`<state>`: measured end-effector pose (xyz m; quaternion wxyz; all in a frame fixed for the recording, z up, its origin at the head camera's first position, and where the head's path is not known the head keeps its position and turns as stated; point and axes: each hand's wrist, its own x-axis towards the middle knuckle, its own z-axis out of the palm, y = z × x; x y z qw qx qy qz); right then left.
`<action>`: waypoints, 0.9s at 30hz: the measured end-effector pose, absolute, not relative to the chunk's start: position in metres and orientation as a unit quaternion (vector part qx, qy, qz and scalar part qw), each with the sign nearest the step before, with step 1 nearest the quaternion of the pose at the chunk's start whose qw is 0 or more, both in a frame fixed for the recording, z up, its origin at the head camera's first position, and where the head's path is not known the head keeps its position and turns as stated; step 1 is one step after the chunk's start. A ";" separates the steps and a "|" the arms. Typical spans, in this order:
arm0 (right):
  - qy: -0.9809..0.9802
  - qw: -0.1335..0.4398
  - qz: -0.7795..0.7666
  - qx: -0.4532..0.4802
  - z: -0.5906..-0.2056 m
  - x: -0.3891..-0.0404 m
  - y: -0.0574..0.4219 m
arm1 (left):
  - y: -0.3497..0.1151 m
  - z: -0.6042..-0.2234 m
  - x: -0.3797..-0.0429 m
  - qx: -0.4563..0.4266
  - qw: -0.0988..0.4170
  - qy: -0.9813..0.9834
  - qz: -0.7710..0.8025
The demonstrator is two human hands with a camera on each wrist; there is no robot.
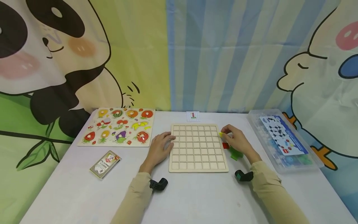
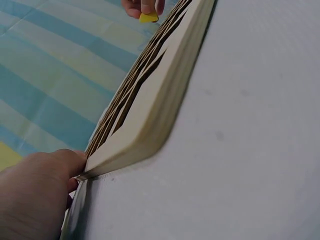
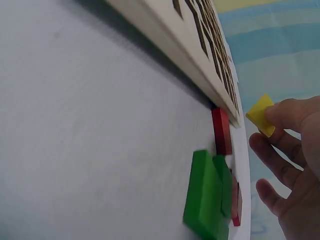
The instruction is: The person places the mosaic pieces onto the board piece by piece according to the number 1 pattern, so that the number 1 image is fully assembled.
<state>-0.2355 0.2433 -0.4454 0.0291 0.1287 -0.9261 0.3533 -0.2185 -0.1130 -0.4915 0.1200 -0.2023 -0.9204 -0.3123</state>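
Note:
A square wooden grid board [image 1: 198, 170] lies in the middle of the table in the head view. At its left edge rests my left hand [image 1: 160, 148], fingertips and thumb touching the rim; the left wrist view shows the thumb side at a board corner. My right hand [image 1: 237, 140] holds a small yellow block [image 3: 261, 116] between thumb and fingertips, just beyond the board's right edge. Below that hand lie a red block [image 3: 222, 131] beside the board and green blocks [image 3: 202, 192], with more red pieces partly hidden behind them.
Behind the board lies a small pattern card [image 1: 193, 116]. A fruit puzzle board [image 1: 117, 127] and a playing-card box [image 1: 105, 165] are on the left. A clear plastic case [image 1: 285, 140] stands on the right. A printed curtain [image 1: 212, 56] hangs behind the table.

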 end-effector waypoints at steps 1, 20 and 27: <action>-0.926 0.028 0.351 0.135 -0.445 -0.236 0.242 | -0.113 -0.492 -0.218 -0.203 0.122 -0.920 -0.312; -0.904 -0.005 0.384 0.186 -0.438 -0.258 0.187 | -0.106 -0.493 -0.216 -0.185 0.154 -0.930 -0.277; -0.894 -0.006 0.388 0.224 -0.436 -0.266 0.166 | -0.105 -0.492 -0.214 -0.181 0.150 -0.931 -0.279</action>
